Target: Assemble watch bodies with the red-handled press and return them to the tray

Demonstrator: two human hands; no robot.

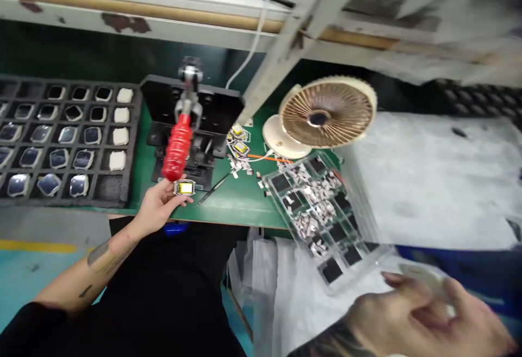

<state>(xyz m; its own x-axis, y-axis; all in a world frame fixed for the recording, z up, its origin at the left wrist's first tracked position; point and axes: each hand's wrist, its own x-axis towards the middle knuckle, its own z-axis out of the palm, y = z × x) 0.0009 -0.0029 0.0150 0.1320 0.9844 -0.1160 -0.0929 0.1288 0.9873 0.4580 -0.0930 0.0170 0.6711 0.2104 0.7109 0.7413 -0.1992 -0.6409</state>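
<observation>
My left hand (161,205) is closed round the edge of a small watch case (185,187) with a yellow-and-white inside, just under the red handle (178,148) of a black toggle-clamp press (196,156). Far off at the lower right, my right hand (428,308) is blurred by motion, its fingers bent round a pale, flat, rounded piece (424,280) whose kind I cannot make out. Tweezers (214,188) lie on the green bench beside the press. Behind them are more watch cases (240,148) and small white scraps (240,165).
A dark foam tray (132,177) of watch bodies stands left. A fan (328,112) sits behind a clear compartment box (299,243) of small parts, which overhangs the front edge. White sheeting (428,183) covers the right side. A shelf post (281,58) slants down behind the bench.
</observation>
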